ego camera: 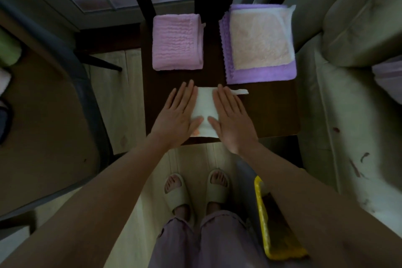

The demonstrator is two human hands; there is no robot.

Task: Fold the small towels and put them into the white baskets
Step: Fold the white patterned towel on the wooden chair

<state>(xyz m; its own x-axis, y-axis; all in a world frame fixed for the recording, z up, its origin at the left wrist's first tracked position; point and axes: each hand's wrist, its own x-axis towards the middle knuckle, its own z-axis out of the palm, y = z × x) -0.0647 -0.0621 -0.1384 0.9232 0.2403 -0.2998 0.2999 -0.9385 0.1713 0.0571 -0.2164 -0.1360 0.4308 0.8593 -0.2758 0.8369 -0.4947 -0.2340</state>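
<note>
A small white towel (205, 104) lies folded near the front edge of a dark wooden stool (272, 111). My left hand (178, 113) presses flat on its left side, and my right hand (231, 115) presses flat on its right side, fingers straight. A thin loop tag sticks out at the towel's upper right. Behind it a folded pink towel (177, 42) lies at the back left. At the back right a stack holds a peach towel (261, 41) on top of a purple towel (263, 74). No white basket is in view.
A pale sofa (352, 72) stands close on the right. A yellow tray (269, 224) sits low on the right by my leg. A brown table with a dark rim (43, 137) fills the left. My slippered feet stand on the light floor.
</note>
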